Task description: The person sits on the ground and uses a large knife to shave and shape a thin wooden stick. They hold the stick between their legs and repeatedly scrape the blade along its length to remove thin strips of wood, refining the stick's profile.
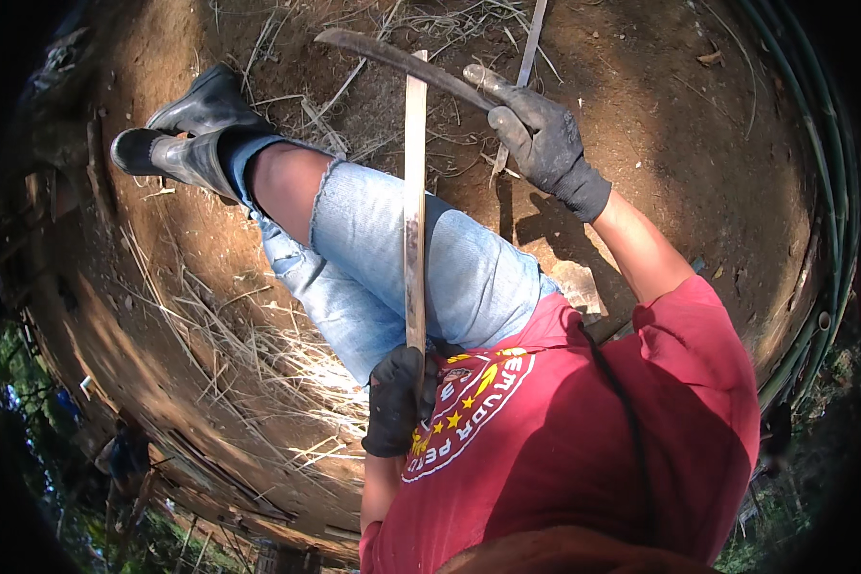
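My left hand [399,402], in a black glove, is closed round the lower end of a flat bamboo strip [415,201] close to my waist. The strip stands lengthwise across my jeans-clad thigh, pale at its far end and darker lower down. My right hand [543,143], in a worn dark glove, grips a long machete [383,53] with a slightly curved blade. Its handle is hidden in the fingers. The blade crosses the strip's far tip, pointing left; whether they touch I cannot tell.
Pale bamboo shavings [297,383] litter the dirt left of my legs, with more beyond the blade. Another strip [531,43] lies on the ground behind my right hand. Long green bamboo poles [837,191] curve along the right edge. My rubber boots [187,158] rest at the upper left.
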Demonstrator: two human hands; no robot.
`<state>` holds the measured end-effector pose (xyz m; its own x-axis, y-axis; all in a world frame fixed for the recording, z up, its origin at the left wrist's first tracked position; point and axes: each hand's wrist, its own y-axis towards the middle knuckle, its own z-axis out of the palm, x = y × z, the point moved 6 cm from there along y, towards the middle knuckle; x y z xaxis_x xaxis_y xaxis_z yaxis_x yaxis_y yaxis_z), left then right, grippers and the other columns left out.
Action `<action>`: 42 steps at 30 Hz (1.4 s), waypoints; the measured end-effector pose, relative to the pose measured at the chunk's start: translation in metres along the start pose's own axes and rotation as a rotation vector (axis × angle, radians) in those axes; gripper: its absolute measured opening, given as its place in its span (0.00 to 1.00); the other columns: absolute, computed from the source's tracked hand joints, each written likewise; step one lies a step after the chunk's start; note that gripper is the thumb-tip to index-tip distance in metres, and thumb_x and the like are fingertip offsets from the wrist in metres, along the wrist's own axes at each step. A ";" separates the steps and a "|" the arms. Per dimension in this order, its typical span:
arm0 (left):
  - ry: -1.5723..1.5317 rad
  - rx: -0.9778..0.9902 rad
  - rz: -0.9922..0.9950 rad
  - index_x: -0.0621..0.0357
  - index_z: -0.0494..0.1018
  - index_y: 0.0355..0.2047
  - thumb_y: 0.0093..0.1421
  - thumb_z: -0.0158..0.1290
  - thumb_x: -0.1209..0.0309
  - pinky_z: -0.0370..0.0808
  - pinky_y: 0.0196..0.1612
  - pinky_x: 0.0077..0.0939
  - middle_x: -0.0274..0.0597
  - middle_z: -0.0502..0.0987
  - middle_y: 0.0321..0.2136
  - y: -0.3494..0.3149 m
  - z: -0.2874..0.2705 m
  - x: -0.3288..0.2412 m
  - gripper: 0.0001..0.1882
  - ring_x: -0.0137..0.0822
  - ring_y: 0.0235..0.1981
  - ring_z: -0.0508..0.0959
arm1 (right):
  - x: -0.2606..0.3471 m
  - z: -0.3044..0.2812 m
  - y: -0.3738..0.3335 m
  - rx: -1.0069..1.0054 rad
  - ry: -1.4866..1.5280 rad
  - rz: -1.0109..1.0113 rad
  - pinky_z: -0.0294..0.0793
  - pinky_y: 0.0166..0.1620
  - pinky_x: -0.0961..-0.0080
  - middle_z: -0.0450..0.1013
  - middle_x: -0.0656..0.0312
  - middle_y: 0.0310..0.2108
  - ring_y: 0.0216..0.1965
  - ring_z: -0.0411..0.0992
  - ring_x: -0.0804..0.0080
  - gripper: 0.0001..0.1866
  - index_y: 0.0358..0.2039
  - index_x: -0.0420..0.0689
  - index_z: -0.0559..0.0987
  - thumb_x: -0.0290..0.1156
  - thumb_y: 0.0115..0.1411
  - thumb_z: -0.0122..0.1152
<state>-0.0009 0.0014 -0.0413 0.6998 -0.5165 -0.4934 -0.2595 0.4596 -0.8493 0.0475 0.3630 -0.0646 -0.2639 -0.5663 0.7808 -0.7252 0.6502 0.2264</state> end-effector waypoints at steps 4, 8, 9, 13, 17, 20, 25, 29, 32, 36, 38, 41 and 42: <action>0.016 -0.014 -0.008 0.58 0.73 0.31 0.70 0.49 0.56 0.58 0.14 0.15 0.31 0.70 0.13 0.002 0.006 -0.010 0.18 0.21 0.10 0.64 | 0.051 0.012 -0.039 0.107 0.006 -0.130 0.77 0.42 0.62 0.79 0.53 0.46 0.41 0.79 0.56 0.32 0.49 0.44 0.77 0.49 0.47 0.73; 0.057 -0.019 0.016 0.58 0.73 0.31 0.70 0.48 0.55 0.58 0.14 0.16 0.31 0.70 0.12 0.001 0.007 -0.012 0.19 0.20 0.10 0.63 | 0.061 0.033 -0.060 0.103 0.090 -0.268 0.72 0.35 0.62 0.78 0.57 0.28 0.31 0.77 0.56 0.28 0.38 0.46 0.80 0.47 0.38 0.77; 0.029 0.004 0.014 0.58 0.73 0.31 0.70 0.48 0.55 0.58 0.14 0.15 0.31 0.69 0.12 0.001 0.007 -0.011 0.19 0.21 0.10 0.63 | 0.058 0.038 -0.058 0.190 0.057 -0.226 0.72 0.35 0.62 0.77 0.57 0.28 0.31 0.77 0.55 0.27 0.37 0.46 0.80 0.48 0.38 0.76; -0.044 0.079 0.003 0.57 0.71 0.29 0.70 0.46 0.51 0.57 0.13 0.16 0.31 0.67 0.11 0.004 0.002 -0.007 0.22 0.21 0.09 0.62 | 0.044 0.046 -0.047 0.303 -0.036 -0.162 0.72 0.35 0.61 0.76 0.57 0.28 0.31 0.76 0.54 0.28 0.38 0.47 0.80 0.54 0.42 0.73; -0.115 0.228 0.046 0.56 0.70 0.29 0.69 0.46 0.48 0.56 0.11 0.17 0.31 0.66 0.10 0.011 -0.003 -0.001 0.23 0.23 0.07 0.61 | 0.041 0.039 -0.036 0.179 -0.088 -0.184 0.73 0.35 0.60 0.76 0.57 0.29 0.30 0.77 0.55 0.30 0.40 0.47 0.79 0.57 0.46 0.71; -0.168 0.263 0.035 0.57 0.70 0.30 0.69 0.46 0.49 0.56 0.11 0.17 0.31 0.65 0.10 0.012 -0.006 0.003 0.23 0.23 0.07 0.60 | 0.031 0.038 -0.021 0.211 -0.076 -0.121 0.74 0.34 0.60 0.77 0.56 0.28 0.31 0.77 0.54 0.27 0.38 0.47 0.78 0.57 0.50 0.69; -0.188 0.284 -0.002 0.58 0.70 0.30 0.69 0.46 0.51 0.57 0.10 0.17 0.32 0.66 0.10 0.017 -0.007 0.003 0.22 0.24 0.07 0.60 | 0.019 0.036 -0.017 0.169 -0.151 -0.179 0.76 0.35 0.64 0.79 0.58 0.32 0.32 0.78 0.56 0.27 0.41 0.48 0.80 0.53 0.47 0.73; -0.196 0.280 0.027 0.59 0.70 0.31 0.70 0.45 0.52 0.57 0.10 0.17 0.33 0.66 0.10 0.013 -0.005 0.002 0.21 0.24 0.07 0.60 | 0.017 0.039 -0.010 0.198 -0.179 -0.207 0.76 0.35 0.63 0.78 0.58 0.31 0.32 0.78 0.56 0.27 0.41 0.48 0.79 0.54 0.48 0.72; -0.152 0.275 0.033 0.59 0.69 0.30 0.70 0.45 0.52 0.56 0.11 0.18 0.33 0.65 0.09 0.017 -0.007 0.001 0.22 0.24 0.07 0.60 | 0.009 0.032 -0.003 0.169 -0.224 -0.154 0.76 0.35 0.63 0.78 0.58 0.30 0.32 0.78 0.57 0.27 0.41 0.49 0.79 0.55 0.49 0.71; -0.098 0.243 0.039 0.58 0.69 0.28 0.70 0.44 0.50 0.53 0.12 0.18 0.32 0.62 0.08 0.018 -0.004 -0.002 0.23 0.24 0.07 0.59 | -0.009 0.031 0.008 0.125 -0.253 -0.192 0.76 0.33 0.63 0.78 0.59 0.28 0.31 0.78 0.57 0.26 0.42 0.50 0.78 0.55 0.51 0.70; -0.116 0.253 0.042 0.58 0.69 0.30 0.70 0.44 0.51 0.54 0.11 0.18 0.33 0.64 0.09 0.017 -0.004 -0.002 0.22 0.24 0.07 0.59 | -0.012 0.032 0.014 0.154 -0.262 -0.220 0.76 0.32 0.64 0.77 0.60 0.28 0.30 0.78 0.58 0.25 0.42 0.51 0.78 0.55 0.52 0.69; -0.184 0.271 0.042 0.59 0.70 0.32 0.70 0.45 0.52 0.57 0.10 0.18 0.34 0.67 0.10 0.015 -0.008 0.005 0.21 0.25 0.07 0.61 | -0.016 0.030 0.020 0.122 -0.291 -0.269 0.76 0.33 0.64 0.77 0.60 0.29 0.30 0.79 0.58 0.24 0.42 0.52 0.78 0.56 0.55 0.67; -0.188 0.274 0.029 0.60 0.70 0.32 0.70 0.45 0.52 0.57 0.10 0.18 0.34 0.67 0.10 0.013 -0.008 0.006 0.21 0.25 0.07 0.62 | -0.047 0.029 0.032 0.240 -0.298 0.056 0.76 0.37 0.61 0.78 0.55 0.31 0.34 0.79 0.54 0.31 0.42 0.49 0.77 0.67 0.59 0.54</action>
<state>-0.0055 -0.0016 -0.0573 0.8119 -0.3698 -0.4518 -0.1101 0.6630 -0.7405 0.0183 0.3952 -0.1108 -0.4550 -0.6785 0.5767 -0.8232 0.5675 0.0182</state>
